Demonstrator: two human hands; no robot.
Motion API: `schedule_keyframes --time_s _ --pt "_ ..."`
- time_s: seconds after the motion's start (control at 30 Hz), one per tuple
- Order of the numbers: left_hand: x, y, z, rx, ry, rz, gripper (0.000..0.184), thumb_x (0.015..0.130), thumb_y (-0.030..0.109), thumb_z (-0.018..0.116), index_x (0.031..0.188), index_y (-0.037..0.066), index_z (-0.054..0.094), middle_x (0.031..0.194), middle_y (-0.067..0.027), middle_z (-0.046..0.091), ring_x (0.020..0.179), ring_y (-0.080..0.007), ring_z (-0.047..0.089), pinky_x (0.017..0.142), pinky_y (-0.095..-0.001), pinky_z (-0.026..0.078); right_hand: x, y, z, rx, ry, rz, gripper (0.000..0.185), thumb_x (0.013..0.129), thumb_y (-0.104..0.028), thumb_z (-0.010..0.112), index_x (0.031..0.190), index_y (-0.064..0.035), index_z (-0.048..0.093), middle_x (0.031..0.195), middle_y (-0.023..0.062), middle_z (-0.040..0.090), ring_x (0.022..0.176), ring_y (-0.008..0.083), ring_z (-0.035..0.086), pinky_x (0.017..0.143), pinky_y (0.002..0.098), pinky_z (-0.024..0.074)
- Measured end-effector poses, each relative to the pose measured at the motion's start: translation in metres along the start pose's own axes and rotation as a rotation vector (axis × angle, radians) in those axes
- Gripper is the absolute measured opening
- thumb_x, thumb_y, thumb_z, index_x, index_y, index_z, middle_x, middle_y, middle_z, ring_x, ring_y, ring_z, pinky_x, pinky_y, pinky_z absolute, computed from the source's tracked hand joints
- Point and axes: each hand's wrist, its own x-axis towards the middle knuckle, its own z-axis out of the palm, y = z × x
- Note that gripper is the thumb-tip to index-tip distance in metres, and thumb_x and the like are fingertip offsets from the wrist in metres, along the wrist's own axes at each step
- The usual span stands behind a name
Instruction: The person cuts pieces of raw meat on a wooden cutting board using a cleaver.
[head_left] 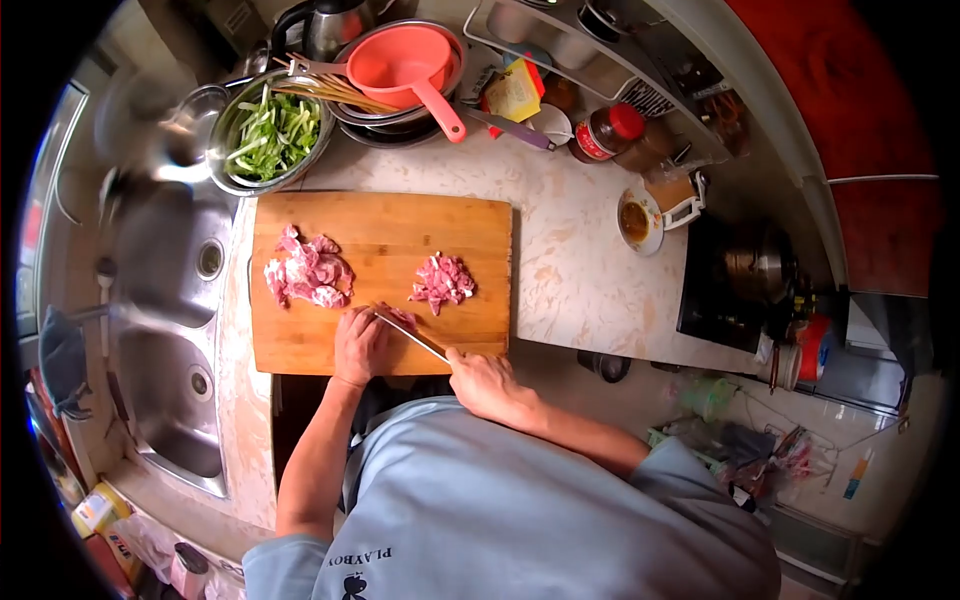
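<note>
A wooden cutting board [385, 222] lies on the counter in front of me. My right hand [488, 384] is closed around the handle of a kitchen knife [418, 340], whose blade points up and left across the board's lower part. With fingers curled together, my left hand [360, 345] presses on a piece of raw meat [400, 315] beside the blade; the fingertips are partly hidden. Larger chunks of raw meat [308, 268] sit at the board's upper left. A small pile of cut meat [442, 280] rests on the right side.
To the left is a double steel sink [165, 255]. Behind the board stand a glass bowl of cut greens [275, 140], a pink strainer [400, 65] on stacked bowls, and a red-lidded jar [608, 132]. A sauce dish [640, 222] and stove [725, 290] are at right.
</note>
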Motion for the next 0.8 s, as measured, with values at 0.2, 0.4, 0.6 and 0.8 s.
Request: schedule_keyframes --time_s 0.2,0.4,0.6,0.8 --pt "0.003 0.002 0.0 -0.005 0.012 -0.017 0.018 0.068 -0.003 0.07 0.085 0.001 0.066 0.091 -0.014 0.062 0.086 -0.0358 0.059 0.074 -0.0423 0.049 0.022 -0.004 0.008 -0.004 0.014 -0.013 0.03 0.089 -0.01 0.05 0.115 0.0042 0.053 0.087 0.0255 0.068 0.083 0.0462 0.067 0.073 0.0596 0.0506" --pt "0.002 -0.001 0.004 -0.035 0.001 -0.019 0.017 0.068 -0.004 0.07 0.084 0.002 0.067 0.087 -0.0122 0.062 0.084 -0.034 0.058 0.073 -0.0422 0.048 0.02 -0.004 0.009 -0.027 -0.053 0.065 0.022 0.09 -0.009 0.049 0.108 0.0035 0.052 0.093 0.0269 0.067 0.083 0.0462 0.067 0.072 0.0572 0.052" --pt "0.008 0.004 -0.001 0.031 0.003 -0.019 0.02 0.067 0.002 0.071 0.086 0.006 0.068 0.09 -0.0083 0.063 0.086 -0.0299 0.058 0.074 -0.04 0.047 0.018 0.006 0.015 -0.049 -0.032 0.043 0.028 0.09 -0.009 0.051 0.115 0.0036 0.052 0.091 0.0259 0.067 0.083 0.048 0.066 0.071 0.0588 0.0513" --pt "0.004 0.006 0.001 -0.012 0.024 0.002 0.027 0.069 -0.001 0.073 0.095 0.006 0.069 0.101 -0.008 0.067 0.093 -0.0296 0.062 0.079 -0.0395 0.048 0.046 0.003 -0.001 0.115 -0.008 -0.003 0.029 0.092 -0.012 0.047 0.113 0.0053 0.056 0.087 0.0277 0.067 0.084 0.0471 0.066 0.073 0.0577 0.0521"
